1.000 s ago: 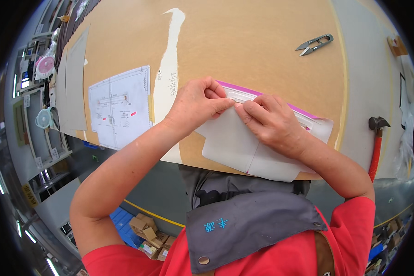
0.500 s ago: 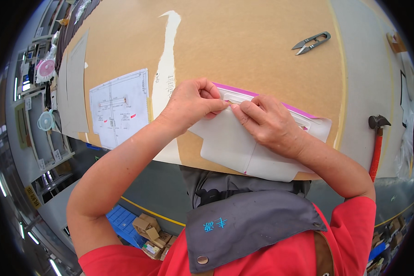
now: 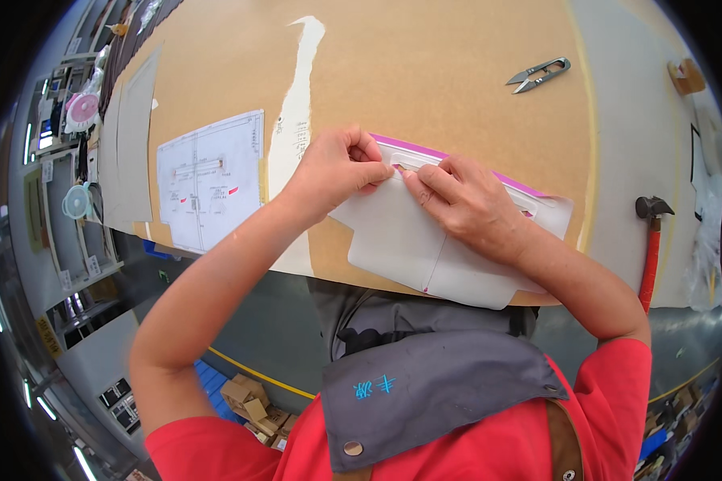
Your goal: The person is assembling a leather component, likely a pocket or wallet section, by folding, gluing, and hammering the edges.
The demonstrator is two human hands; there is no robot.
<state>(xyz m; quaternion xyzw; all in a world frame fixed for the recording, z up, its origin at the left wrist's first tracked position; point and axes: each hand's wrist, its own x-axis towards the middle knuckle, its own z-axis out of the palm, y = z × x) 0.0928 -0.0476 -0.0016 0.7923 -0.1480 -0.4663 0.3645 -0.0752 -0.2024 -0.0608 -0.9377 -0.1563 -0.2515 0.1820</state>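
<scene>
A white sheet piece with a slot along its top lies at the table's near edge, and a purple strip runs behind its upper side. At the slot's left end, my left hand pinches with thumb and forefinger; what sits between the tips is too small to make out. My right hand rests on the white piece, its bent fingers closed at the same slot, close to the left fingertips. Whether the right fingertips grip the slot's edge or only press it is hidden.
Thread snips lie at the far right on the brown board. A red-handled hammer is at the right. Left of my hands are a printed drawing and a torn white strip. Cardboard boxes stand below.
The view has shifted slightly. Both hands stay at the slot's left end; the right fingertips have moved a little, showing more of the slot there.
</scene>
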